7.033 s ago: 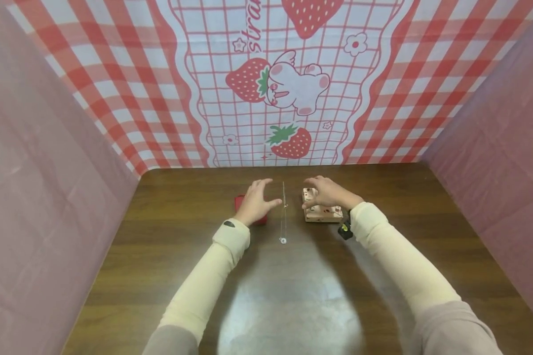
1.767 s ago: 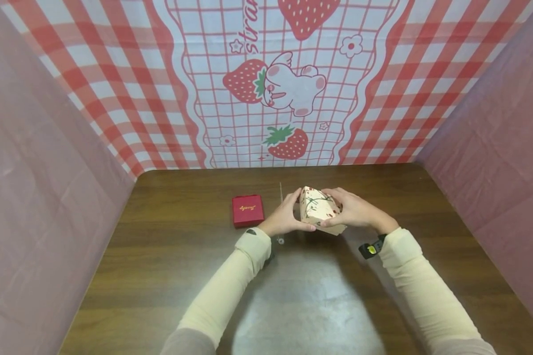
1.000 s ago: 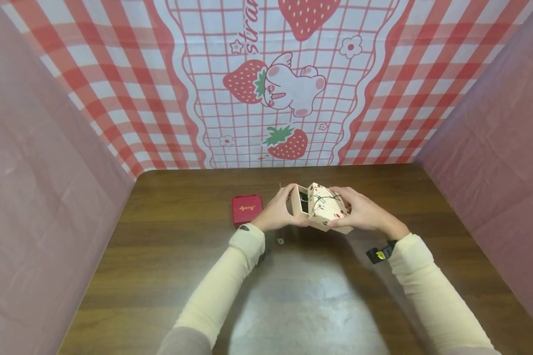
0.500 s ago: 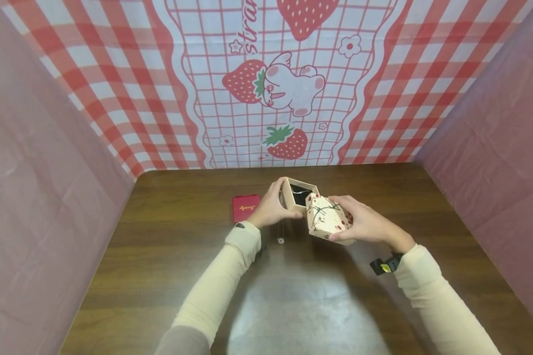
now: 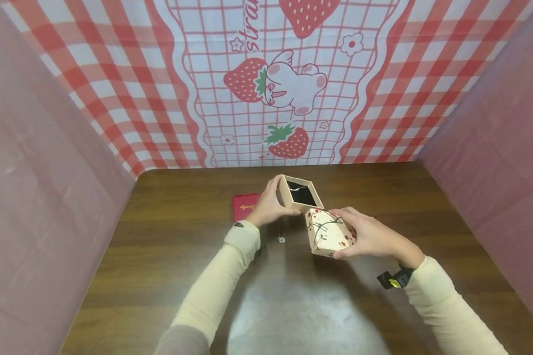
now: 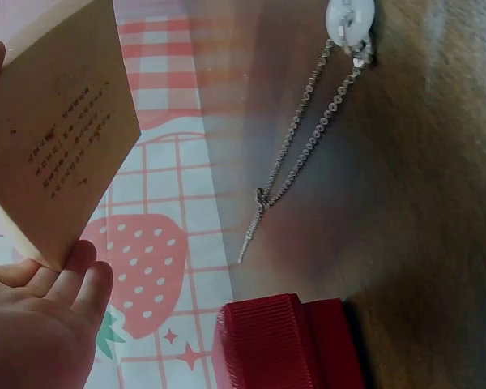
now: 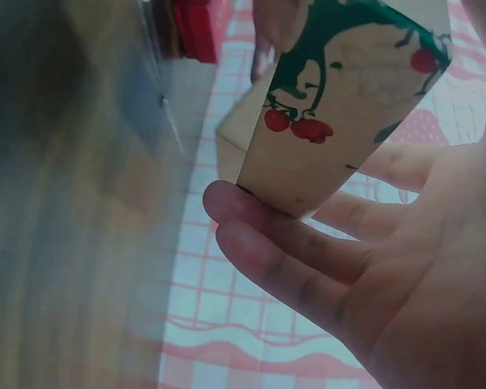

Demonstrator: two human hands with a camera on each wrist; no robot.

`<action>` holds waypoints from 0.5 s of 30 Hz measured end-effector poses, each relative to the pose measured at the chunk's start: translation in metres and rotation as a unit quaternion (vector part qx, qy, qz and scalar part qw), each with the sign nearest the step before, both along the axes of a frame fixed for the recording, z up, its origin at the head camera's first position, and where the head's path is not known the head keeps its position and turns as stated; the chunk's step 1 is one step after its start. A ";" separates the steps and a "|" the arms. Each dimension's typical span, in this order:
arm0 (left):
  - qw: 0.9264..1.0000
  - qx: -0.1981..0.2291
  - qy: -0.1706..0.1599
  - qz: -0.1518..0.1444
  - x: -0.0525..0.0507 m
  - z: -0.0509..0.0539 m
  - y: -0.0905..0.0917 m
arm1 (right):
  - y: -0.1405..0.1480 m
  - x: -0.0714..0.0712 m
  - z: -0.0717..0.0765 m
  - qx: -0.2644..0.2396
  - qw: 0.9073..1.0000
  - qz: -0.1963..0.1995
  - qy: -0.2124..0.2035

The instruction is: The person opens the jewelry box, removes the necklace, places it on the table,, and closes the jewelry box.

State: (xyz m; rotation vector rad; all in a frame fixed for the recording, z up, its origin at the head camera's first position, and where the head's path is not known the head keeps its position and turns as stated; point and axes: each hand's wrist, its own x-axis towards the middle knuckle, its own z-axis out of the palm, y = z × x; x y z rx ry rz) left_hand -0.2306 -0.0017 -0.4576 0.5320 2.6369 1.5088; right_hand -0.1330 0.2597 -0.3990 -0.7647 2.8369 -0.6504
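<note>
My left hand [image 5: 266, 207] grips a cream jewelry box base [image 5: 286, 195] by its side, raised and tilted above the table. Inside lies a black insert [image 5: 308, 198] with a thin silver chain [image 5: 297, 189] on it. In the left wrist view, the base's underside [image 6: 32, 113] shows lines of small print. Between the fingers and thumb of my right hand [image 5: 375, 237] is the box lid [image 5: 328, 234], patterned with branches and red fruit, apart from the base or barely touching it; the right wrist view shows the lid [image 7: 348, 105] up close.
A silver necklace [image 6: 308, 130] with a round white pendant [image 5: 282, 240] lies stretched on the wooden table [image 5: 173, 256], below my left hand. A red box [image 5: 243, 206] with gold lettering sits to its left, partly hidden. A checked strawberry cloth [image 5: 160, 98] hangs behind.
Both hands took up the cream box and pulled it apart. The base went left and away from me; the lid moved right and nearer, uncovering the black insert.
</note>
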 end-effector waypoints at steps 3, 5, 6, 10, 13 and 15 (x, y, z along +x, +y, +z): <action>1.000 0.000 0.002 0.004 -0.001 -0.001 0.000 | -0.002 0.005 -0.004 0.011 1.000 0.009 -0.003; 1.000 0.000 0.004 0.004 -0.001 -0.002 0.001 | -0.005 0.008 -0.009 0.017 1.000 0.018 -0.009; 1.000 -0.001 0.005 0.004 -0.001 -0.002 0.001 | -0.007 0.010 -0.011 0.019 0.999 0.023 -0.012; 1.000 -0.002 0.004 -0.001 0.000 -0.004 0.003 | -0.014 0.017 -0.019 0.025 0.999 0.034 -0.025; 1.000 0.008 -0.004 -0.005 0.001 -0.004 0.004 | -0.018 0.023 -0.026 0.032 0.998 0.036 -0.030; 1.000 0.012 -0.009 -0.006 0.002 -0.003 0.004 | -0.021 0.027 -0.032 0.041 0.998 0.038 -0.028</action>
